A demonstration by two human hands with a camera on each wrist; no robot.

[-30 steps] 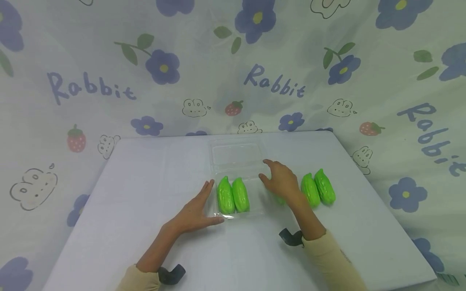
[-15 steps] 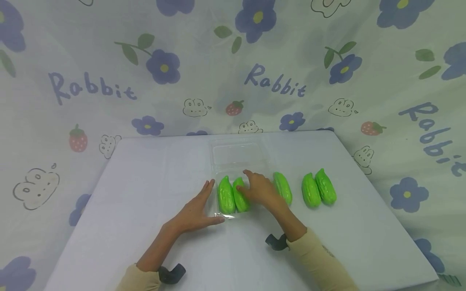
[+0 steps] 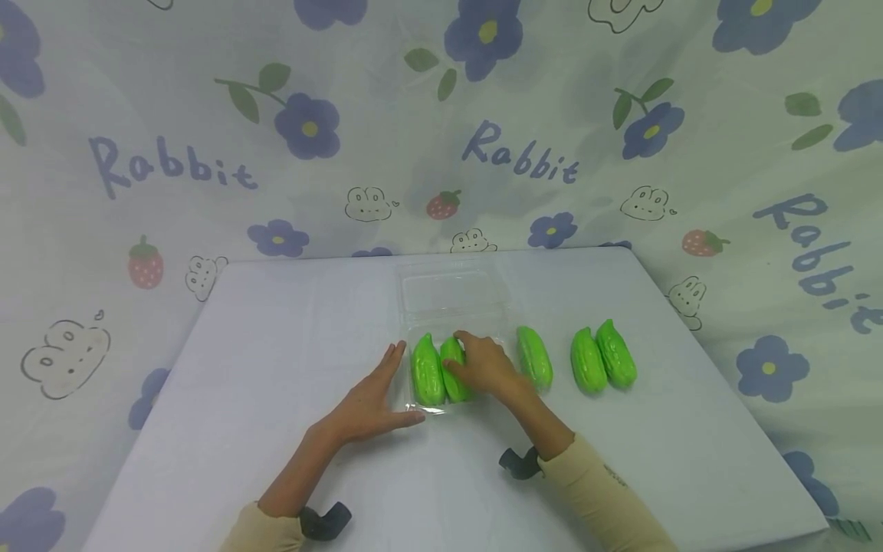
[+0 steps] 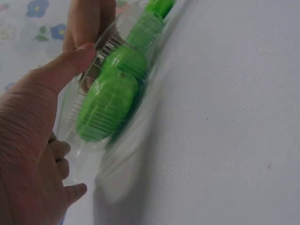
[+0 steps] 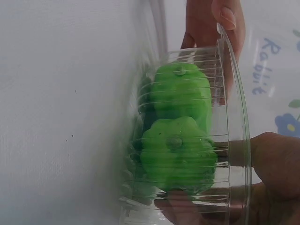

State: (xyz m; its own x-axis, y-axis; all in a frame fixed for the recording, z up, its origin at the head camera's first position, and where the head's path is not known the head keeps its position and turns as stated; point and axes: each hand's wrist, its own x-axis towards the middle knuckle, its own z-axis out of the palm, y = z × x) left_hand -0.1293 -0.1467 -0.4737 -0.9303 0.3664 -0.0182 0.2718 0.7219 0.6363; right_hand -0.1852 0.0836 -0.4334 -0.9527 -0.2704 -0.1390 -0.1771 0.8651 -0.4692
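Observation:
Two bright green, ridged bitter melons lie side by side in the open clear plastic clamshell box (image 3: pixel 488 402). My left hand (image 3: pixel 366 402) spans the box's left front corner, fingers extended along the left side and thumb at the front edge; the left wrist view shows that thumb touching the rim. Inside the box, my right hand (image 3: pixel 486 368) grips the right bitter melon (image 3: pixel 455 383), thumb on its left side and fingers over its far end. The left bitter melon (image 3: pixel 428 376) stays untouched. Through the clear wall (image 5: pixel 224 117), both melons' blunt ends show in the right wrist view.
Right of the box, one bitter melon (image 3: pixel 535 358) lies alone on the white table (image 3: pixel 276 330). Farther right lie two more, a left one (image 3: pixel 589 362) and a right one (image 3: pixel 617 356). The box's lid (image 3: pixel 451 291) is folded back behind it. A printed curtain (image 3: pixel 414 115) hangs behind.
My right hand has moved left over the box, uncovering the lone melon on the table, and its fingers have come down around the right melon inside. My left hand has stayed put.

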